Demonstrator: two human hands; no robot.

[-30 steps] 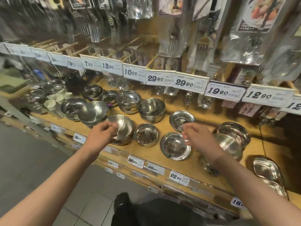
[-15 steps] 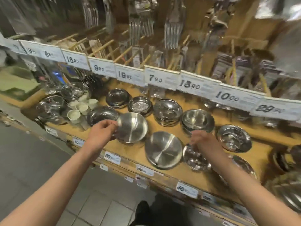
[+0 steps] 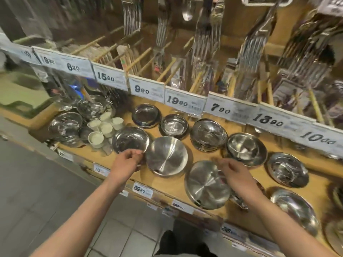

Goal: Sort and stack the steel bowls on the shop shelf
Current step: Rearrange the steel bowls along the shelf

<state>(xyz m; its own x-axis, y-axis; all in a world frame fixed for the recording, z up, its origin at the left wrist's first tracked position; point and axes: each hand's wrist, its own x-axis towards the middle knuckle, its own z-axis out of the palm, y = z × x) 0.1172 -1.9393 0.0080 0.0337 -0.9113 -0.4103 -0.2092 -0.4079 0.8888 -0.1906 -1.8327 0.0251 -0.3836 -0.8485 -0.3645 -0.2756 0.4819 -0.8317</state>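
Steel bowls cover a wooden shelf (image 3: 178, 186). My left hand (image 3: 127, 163) is at the front left, its curled fingertips pinching the near rim of a shiny bowl (image 3: 130, 139). Just right of it, a brushed steel bowl (image 3: 167, 156) rests tilted on the shelf, apart from my fingers. My right hand (image 3: 234, 172) hovers with relaxed fingers over the far edge of a second brushed bowl (image 3: 206, 186) and holds nothing. Stacks of shiny bowls (image 3: 208, 135) stand behind, along with another stack (image 3: 246, 148). A smaller bowl under my right wrist is mostly hidden.
White cups (image 3: 104, 127) cluster at the left beside more steel bowls (image 3: 65, 126). Price tags (image 3: 182, 102) line the upper shelf edge, with packed forks (image 3: 206, 39) hanging above. More bowls (image 3: 286, 169) fill the right end. Tiled floor (image 3: 46, 182) lies below.
My left hand has let go of the tilted brushed bowl and moved to the shiny bowl on its left. My right hand has lifted off the small bowl. The view has swung left.
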